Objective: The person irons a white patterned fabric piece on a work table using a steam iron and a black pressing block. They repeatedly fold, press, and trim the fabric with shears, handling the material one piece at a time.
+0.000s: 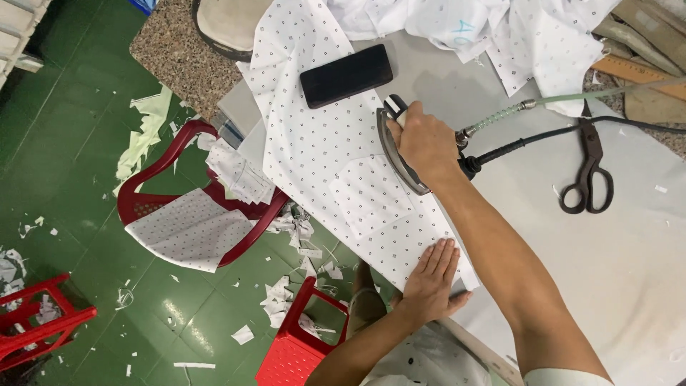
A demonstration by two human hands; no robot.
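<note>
My right hand [426, 140] grips the steam iron [397, 149] on the dotted white fabric [321, 143]. My left hand [433, 275] lies flat on its near edge. A black phone [346, 75] rests farther off, scissors [589, 171] lie right.

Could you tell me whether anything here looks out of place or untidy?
Yes: a black phone lies on the dotted fabric near the iron in the right hand, and fabric scraps litter the green floor.
</note>
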